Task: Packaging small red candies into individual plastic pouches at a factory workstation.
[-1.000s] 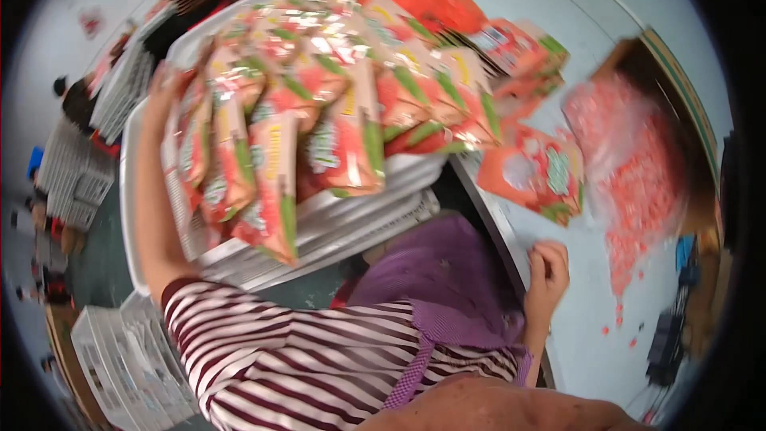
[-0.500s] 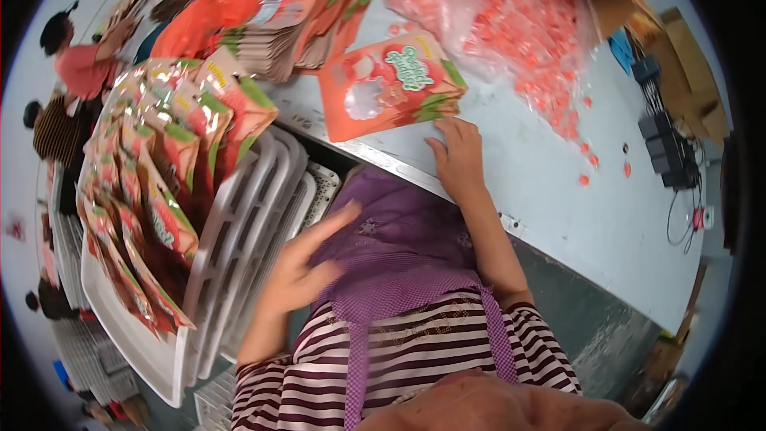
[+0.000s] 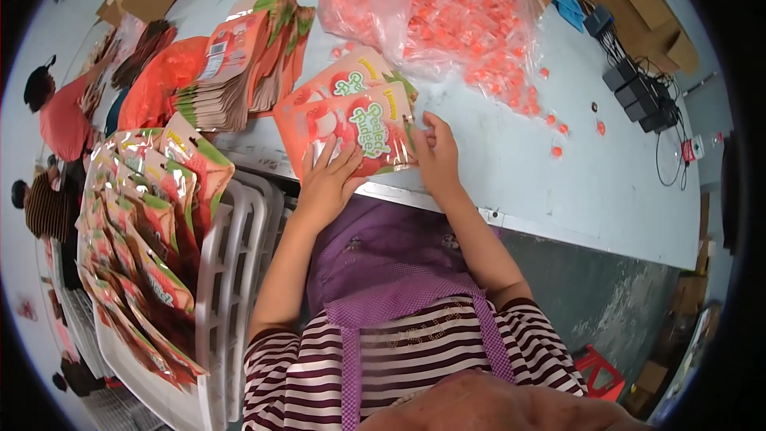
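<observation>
An orange-and-green candy pouch [image 3: 369,129] lies at the table's near edge, overlapping a stack of like pouches [image 3: 319,88]. My left hand [image 3: 325,187] rests on the pouch's lower left part, its fingers stretched and spread over the front. At the pouch's right edge is my right hand [image 3: 437,158], with its fingers bent and the thumb against that edge. The fingertips there seem to pinch the pouch, partly hidden by the hand itself.
Left of me, stacked white trays [image 3: 211,303] hold several filled pouches [image 3: 140,231]. Piles of flat pouches [image 3: 239,64] stand farther back beside an orange bag [image 3: 167,80]. A clear bag of red wrapped candies [image 3: 447,16] spills onto the table [image 3: 558,199]. Black adapters [image 3: 638,92] with cables lie right.
My left hand has come up from beside my body onto a pouch that now lies in front of the stack. My right hand has moved to that pouch's right edge. The view has shifted.
</observation>
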Motion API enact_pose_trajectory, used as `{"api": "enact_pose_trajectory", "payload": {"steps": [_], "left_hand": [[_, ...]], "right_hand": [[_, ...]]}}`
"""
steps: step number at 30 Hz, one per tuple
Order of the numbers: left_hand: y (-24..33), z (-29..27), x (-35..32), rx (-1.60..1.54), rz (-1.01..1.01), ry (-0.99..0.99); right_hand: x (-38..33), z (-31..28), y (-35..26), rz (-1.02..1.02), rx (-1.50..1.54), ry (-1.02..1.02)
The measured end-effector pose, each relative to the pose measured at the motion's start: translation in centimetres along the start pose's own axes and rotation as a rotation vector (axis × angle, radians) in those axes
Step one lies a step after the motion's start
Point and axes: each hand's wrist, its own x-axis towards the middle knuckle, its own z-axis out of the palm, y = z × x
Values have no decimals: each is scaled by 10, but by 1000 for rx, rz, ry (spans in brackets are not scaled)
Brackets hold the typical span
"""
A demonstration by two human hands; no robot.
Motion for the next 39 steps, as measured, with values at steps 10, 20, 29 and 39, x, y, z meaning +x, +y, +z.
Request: {"api": "enact_pose_trajectory", "payload": {"steps": [10, 20, 29, 39], "left_hand": [[-5, 8, -10, -130, -8, 77], [70, -10, 8, -1135, -374, 378], [56, -9, 1, -875, -358, 294], [67, -19, 12, -384, -95, 379]], "right_hand": [[10, -14, -8, 379, 118, -325], [-35, -15, -64, -78, -94, -324], [-34, -23, -56, 29, 305, -416], [-28, -39, -64, -60, -110, -279]]}}
